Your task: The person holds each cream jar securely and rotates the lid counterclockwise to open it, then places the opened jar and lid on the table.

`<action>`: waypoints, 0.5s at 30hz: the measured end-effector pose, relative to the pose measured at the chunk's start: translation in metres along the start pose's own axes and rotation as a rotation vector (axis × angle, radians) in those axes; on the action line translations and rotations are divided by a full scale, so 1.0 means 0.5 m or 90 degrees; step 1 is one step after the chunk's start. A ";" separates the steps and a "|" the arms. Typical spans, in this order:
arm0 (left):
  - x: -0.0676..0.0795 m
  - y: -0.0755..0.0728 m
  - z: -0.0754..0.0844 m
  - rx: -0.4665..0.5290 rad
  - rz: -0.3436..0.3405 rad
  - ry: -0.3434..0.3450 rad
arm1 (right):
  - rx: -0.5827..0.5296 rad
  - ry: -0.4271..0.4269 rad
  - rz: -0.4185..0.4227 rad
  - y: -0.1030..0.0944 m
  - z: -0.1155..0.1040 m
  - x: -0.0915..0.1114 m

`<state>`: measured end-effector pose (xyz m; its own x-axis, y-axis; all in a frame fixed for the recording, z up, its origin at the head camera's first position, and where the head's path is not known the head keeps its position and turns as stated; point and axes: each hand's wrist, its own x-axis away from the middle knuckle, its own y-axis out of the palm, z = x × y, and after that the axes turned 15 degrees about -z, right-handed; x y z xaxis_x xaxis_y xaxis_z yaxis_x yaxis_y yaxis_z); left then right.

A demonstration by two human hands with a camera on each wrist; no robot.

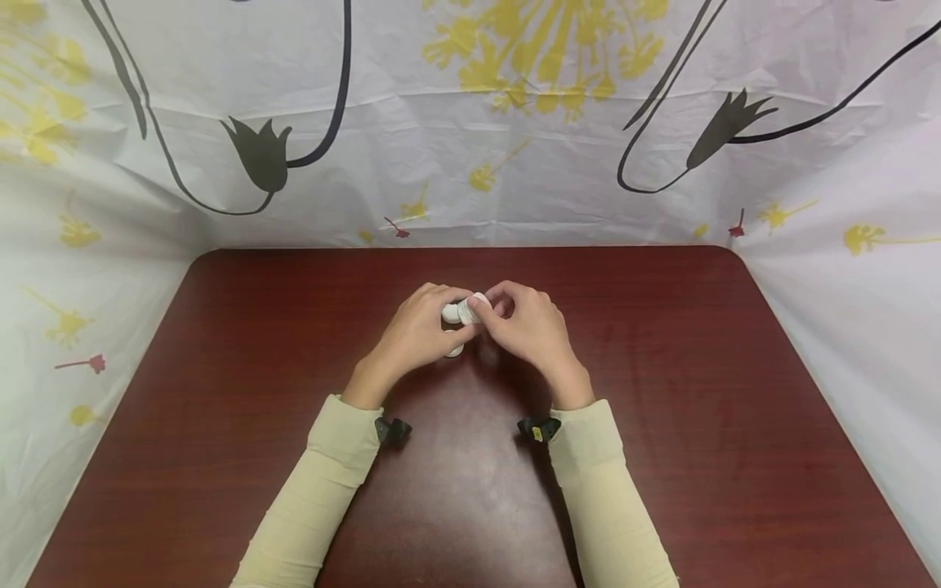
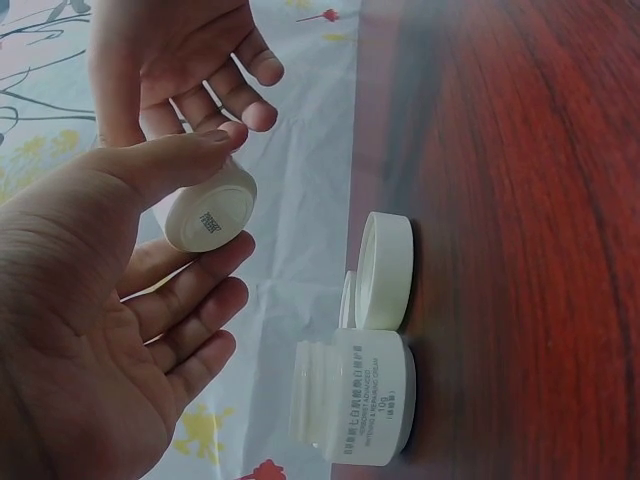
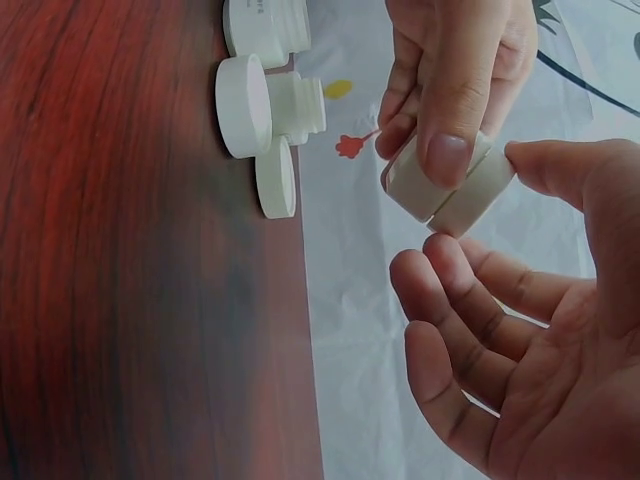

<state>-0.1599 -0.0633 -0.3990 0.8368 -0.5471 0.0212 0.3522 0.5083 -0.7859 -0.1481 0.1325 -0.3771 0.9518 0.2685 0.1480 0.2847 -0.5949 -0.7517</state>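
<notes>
My left hand (image 1: 419, 331) pinches a small white cream jar (image 3: 415, 180) between thumb and fingers, above the table. Its base, with small dark print, faces the left wrist camera. The jar's white lid (image 3: 478, 190) sits against its mouth, and my right hand (image 1: 532, 325) pinches that lid between thumb and fingertips. Below stands an uncapped white jar (image 2: 370, 400) with printed text and a threaded neck. Another uncapped jar (image 3: 295, 108) is partly hidden behind a loose white lid (image 3: 243, 105) standing on edge. A second loose lid (image 3: 276, 180) is beside it.
The dark red wooden table (image 1: 698, 408) has rounded far corners. A white cloth (image 1: 478, 147) with yellow and grey plant prints hangs behind and along both sides. Dark wrist cameras (image 1: 393, 430) sit at both cuffs.
</notes>
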 end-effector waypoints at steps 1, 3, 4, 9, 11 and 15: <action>0.000 0.000 0.000 0.000 -0.001 -0.001 | -0.001 -0.002 -0.001 0.000 0.000 0.000; 0.000 0.001 0.001 0.000 0.000 0.001 | -0.003 -0.006 -0.002 0.000 0.001 0.001; 0.000 0.001 0.001 0.001 0.001 0.003 | -0.004 -0.008 -0.003 0.000 0.001 0.001; -0.001 0.001 0.000 0.002 -0.001 0.009 | -0.006 -0.015 -0.011 -0.001 0.001 0.001; -0.002 0.000 -0.001 0.003 -0.002 0.010 | -0.006 -0.016 -0.013 -0.001 0.001 0.001; -0.003 0.000 -0.001 0.007 -0.004 0.010 | -0.009 -0.022 -0.018 -0.001 0.000 0.000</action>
<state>-0.1614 -0.0628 -0.3992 0.8281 -0.5604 0.0170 0.3627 0.5124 -0.7784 -0.1483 0.1328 -0.3767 0.9391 0.3109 0.1464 0.3128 -0.5968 -0.7389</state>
